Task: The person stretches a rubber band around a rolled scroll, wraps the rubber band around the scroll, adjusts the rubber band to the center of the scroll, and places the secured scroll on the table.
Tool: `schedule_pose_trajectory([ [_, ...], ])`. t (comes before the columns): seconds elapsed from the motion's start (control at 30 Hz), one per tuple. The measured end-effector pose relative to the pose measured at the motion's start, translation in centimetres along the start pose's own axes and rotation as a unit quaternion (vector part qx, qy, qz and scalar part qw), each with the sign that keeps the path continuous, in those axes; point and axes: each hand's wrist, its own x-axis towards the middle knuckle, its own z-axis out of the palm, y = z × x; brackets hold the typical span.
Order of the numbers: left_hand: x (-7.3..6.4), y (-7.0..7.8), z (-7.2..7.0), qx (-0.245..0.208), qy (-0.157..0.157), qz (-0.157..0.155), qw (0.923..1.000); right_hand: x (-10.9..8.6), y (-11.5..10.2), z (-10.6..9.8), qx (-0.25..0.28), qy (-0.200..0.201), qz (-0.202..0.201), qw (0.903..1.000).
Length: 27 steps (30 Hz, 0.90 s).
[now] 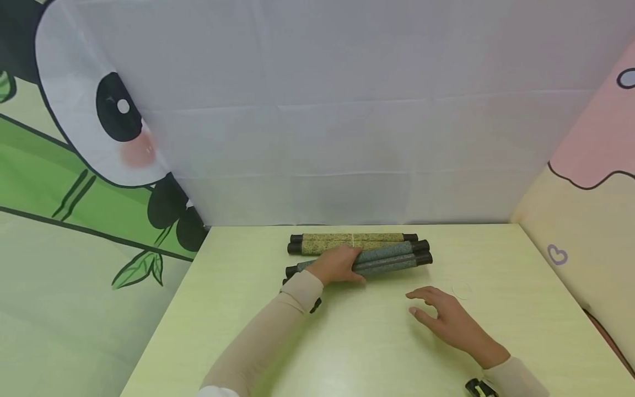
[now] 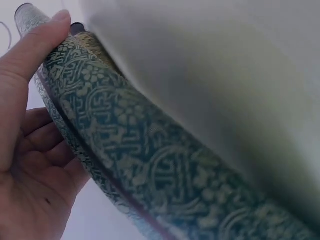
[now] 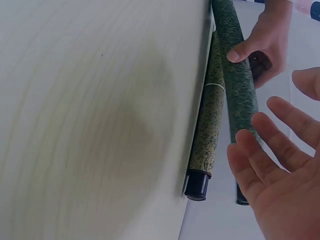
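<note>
Two rolled scrolls in blue-green patterned cloth (image 1: 384,267), with black end knobs, lie slanted side by side. My left hand (image 1: 337,266) grips them near their middle, thumb on the near side. In the left wrist view that thumb lies over the patterned blue-green cloth (image 2: 150,150) and the other fingers are underneath. Just behind is a pair of yellow-gold scrolls (image 1: 317,237), tied with a thin pale band. My right hand (image 1: 448,320) is held over the table to the right of the scrolls, fingers relaxed and apart, nothing in it.
The pale table (image 1: 387,347) runs back to a white cloth backdrop (image 1: 347,138). Printed cartoon curtains (image 1: 163,149) hang at the left and right sides. A thin loop (image 1: 461,291) lies on the table beyond the right hand.
</note>
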Motion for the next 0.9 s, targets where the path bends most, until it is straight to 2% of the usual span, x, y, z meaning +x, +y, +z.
schedule_pose_trajectory([
  [0.23, -1.9, 0.2, -2.2, -0.004, 0.018, 0.017, 0.9997, -0.4, -1.0, 0.7, 0.002, 0.011, 0.0, 0.9999],
  [0.4, -3.8, 0.2, -4.1, -0.023, 0.03, 0.029, 0.9989, -0.7, -1.7, 1.2, -0.006, 0.02, -0.001, 0.9998],
  [0.63, -8.0, 0.5, -6.1, -0.077, 0.071, 0.033, 0.9939, -2.5, -4.6, 3.3, 0.002, 0.029, 0.022, 0.9993],
  [0.8, -10.9, 1.0, -6.9, -0.118, 0.135, 0.039, 0.983, -3.8, -6.9, 4.9, 0.001, 0.048, 0.034, 0.9983],
  [0.9, -12.7, 1.1, -7.0, -0.157, 0.185, 0.039, 0.9694, -4.6, -8.3, 5.9, -0.002, 0.061, 0.038, 0.9974],
])
